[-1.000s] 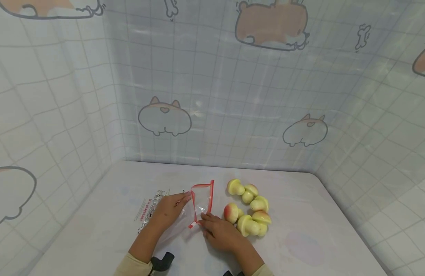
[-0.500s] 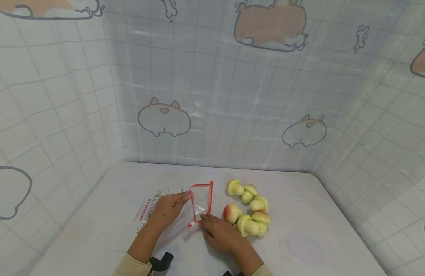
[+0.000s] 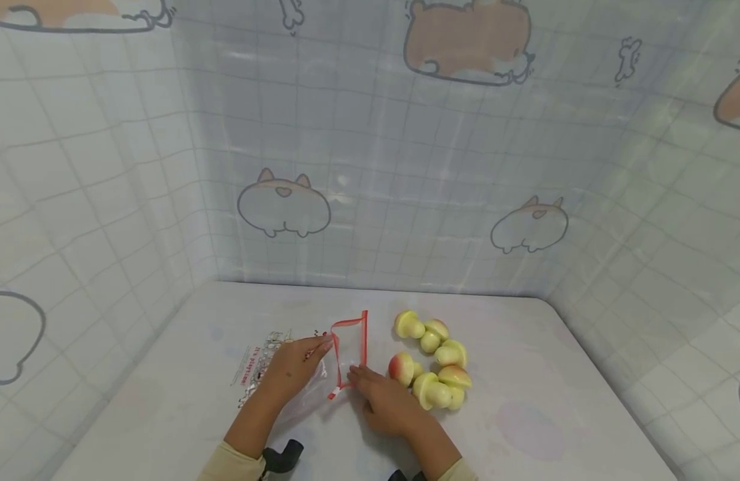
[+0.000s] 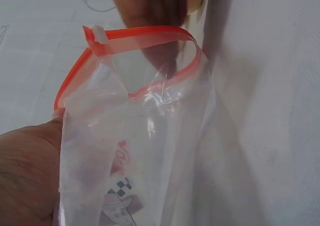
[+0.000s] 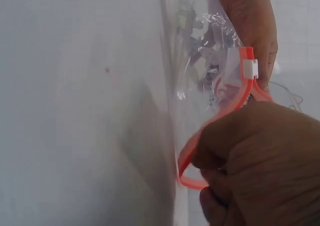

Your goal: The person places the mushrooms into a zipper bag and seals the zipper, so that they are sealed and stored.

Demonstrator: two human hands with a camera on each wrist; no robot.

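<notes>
The left hand (image 3: 294, 366) pinched the red rim (image 3: 364, 339) of the one clear bag (image 4: 135, 136); the right hand (image 3: 389, 401) touched that rim with its fingertips, though whether it pinched could not be told. The bag's long axis ran roughly nine to three o'clock, rim end at three. Six mushroom-shaped pieces (image 3: 439, 395) clustered around two o'clock from the right hand, the nearer of the two, some just beside it.

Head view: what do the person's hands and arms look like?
Left hand and right hand: bare, no gloves. Left sleeve and right sleeve: beige, ending short of the wrists. A black, bent fitting shows by the left sleeve.
</notes>
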